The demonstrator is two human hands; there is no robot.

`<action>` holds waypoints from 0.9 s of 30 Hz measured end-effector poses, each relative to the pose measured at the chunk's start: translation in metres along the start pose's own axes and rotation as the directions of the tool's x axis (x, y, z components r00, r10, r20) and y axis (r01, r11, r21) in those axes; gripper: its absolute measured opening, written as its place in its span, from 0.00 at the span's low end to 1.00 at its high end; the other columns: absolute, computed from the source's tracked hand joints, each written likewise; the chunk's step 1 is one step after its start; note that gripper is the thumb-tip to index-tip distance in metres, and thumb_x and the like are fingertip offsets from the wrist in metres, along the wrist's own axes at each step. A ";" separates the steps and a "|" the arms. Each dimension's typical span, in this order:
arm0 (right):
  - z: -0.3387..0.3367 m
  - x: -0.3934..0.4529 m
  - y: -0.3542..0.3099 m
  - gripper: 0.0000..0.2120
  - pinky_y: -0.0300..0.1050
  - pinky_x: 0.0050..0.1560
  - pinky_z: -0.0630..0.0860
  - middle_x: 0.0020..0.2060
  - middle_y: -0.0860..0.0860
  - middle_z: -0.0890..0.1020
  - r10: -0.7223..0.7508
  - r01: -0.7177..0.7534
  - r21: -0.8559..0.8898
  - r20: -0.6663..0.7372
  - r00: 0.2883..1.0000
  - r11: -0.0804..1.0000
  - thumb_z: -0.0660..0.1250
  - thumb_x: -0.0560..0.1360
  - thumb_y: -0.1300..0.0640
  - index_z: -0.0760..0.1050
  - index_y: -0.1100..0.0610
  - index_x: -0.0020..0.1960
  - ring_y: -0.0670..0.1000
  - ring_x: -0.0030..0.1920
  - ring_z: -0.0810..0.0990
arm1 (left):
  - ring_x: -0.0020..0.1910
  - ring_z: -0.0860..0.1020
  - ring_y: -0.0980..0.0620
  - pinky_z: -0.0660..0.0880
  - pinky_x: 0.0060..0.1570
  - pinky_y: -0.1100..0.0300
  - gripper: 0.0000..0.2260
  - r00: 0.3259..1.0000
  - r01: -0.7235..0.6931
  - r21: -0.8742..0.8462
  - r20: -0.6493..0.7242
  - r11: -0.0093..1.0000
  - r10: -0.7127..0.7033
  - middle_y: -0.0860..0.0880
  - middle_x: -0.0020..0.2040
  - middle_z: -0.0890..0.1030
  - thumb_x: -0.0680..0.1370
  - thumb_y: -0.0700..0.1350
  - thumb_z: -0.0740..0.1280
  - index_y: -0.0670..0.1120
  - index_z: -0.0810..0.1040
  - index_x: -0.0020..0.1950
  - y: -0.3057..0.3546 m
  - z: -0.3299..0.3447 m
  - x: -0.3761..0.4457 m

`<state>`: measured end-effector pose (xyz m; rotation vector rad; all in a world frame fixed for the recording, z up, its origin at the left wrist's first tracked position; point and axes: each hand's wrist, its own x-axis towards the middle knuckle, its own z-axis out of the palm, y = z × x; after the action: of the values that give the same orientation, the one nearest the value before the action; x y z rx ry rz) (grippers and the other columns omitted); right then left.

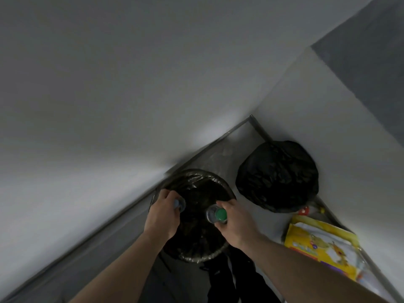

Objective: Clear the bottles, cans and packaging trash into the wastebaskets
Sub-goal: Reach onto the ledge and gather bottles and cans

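I am holding two bottles over the open wastebasket (220, 186), my left hand (160, 217) curling round the blue-capped bottle (179, 204) and my right hand (235, 224) round the green-capped bottle (216, 214), each grip closed near the neck, and judging both light, thin-walled and easily crushed.

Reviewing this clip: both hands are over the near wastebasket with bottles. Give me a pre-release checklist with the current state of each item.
1. Left hand grips a bottle: ok.
2. Right hand grips the green-capped bottle: ok.
3. Both bottles above the near wastebasket opening: ok.
4. Black liner covers its rim: ok.
5. Room left inside: cannot tell, interior dark.
6. Other trash cleared: not ok, yellow package lies on the floor beside the second wastebasket.
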<state>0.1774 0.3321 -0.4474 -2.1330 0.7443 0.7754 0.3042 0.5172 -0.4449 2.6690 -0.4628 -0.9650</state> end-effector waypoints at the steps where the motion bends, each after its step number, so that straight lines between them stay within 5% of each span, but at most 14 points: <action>1: 0.001 0.000 0.000 0.31 0.45 0.64 0.76 0.68 0.43 0.71 -0.005 0.005 0.005 -0.001 1.000 1.000 0.72 0.76 0.47 0.66 0.46 0.76 0.47 0.63 0.77 | 0.51 0.80 0.39 0.74 0.47 0.51 0.10 1.000 0.002 0.012 0.016 1.000 -0.002 0.50 0.61 0.72 0.79 0.41 0.66 0.51 0.76 0.59 0.000 0.003 0.004; 8: 0.007 0.005 -0.007 0.30 0.46 0.63 0.78 0.70 0.42 0.67 -0.070 0.067 0.087 0.031 0.997 0.994 0.70 0.78 0.51 0.64 0.47 0.78 0.49 0.61 0.80 | 0.58 0.79 0.37 0.78 0.56 0.45 0.15 0.997 0.048 0.033 0.062 0.998 -0.050 0.49 0.65 0.73 0.79 0.38 0.64 0.51 0.77 0.64 -0.002 0.019 0.017; 17: 0.027 0.046 -0.036 0.26 0.50 0.67 0.74 0.69 0.50 0.70 -0.068 0.067 -0.025 -0.016 0.998 0.997 0.69 0.79 0.54 0.67 0.50 0.75 0.55 0.65 0.77 | 0.56 0.80 0.42 0.75 0.55 0.54 0.14 0.998 -0.068 -0.014 -0.013 0.998 0.067 0.51 0.65 0.75 0.81 0.41 0.63 0.50 0.79 0.65 -0.017 0.026 0.014; 21: 0.034 0.056 -0.038 0.31 0.51 0.70 0.72 0.72 0.53 0.68 -0.030 0.029 -0.042 -0.024 0.999 0.999 0.70 0.78 0.56 0.63 0.50 0.77 0.57 0.67 0.75 | 0.55 0.81 0.40 0.76 0.54 0.51 0.16 0.999 -0.045 -0.023 0.004 0.999 0.045 0.49 0.66 0.74 0.81 0.40 0.62 0.49 0.78 0.67 -0.020 0.038 0.009; 27: 0.037 0.049 -0.032 0.38 0.49 0.72 0.70 0.72 0.50 0.68 -0.053 0.053 -0.021 0.006 0.999 0.998 0.75 0.73 0.58 0.61 0.46 0.77 0.55 0.70 0.73 | 0.67 0.76 0.39 0.74 0.66 0.47 0.24 0.997 0.074 -0.071 0.044 0.995 -0.071 0.49 0.77 0.66 0.80 0.39 0.62 0.49 0.68 0.77 -0.019 0.047 0.003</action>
<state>0.2209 0.3661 -0.4887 -2.1598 0.6769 0.7632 0.2793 0.5272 -0.4884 2.6210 -0.3350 -1.0389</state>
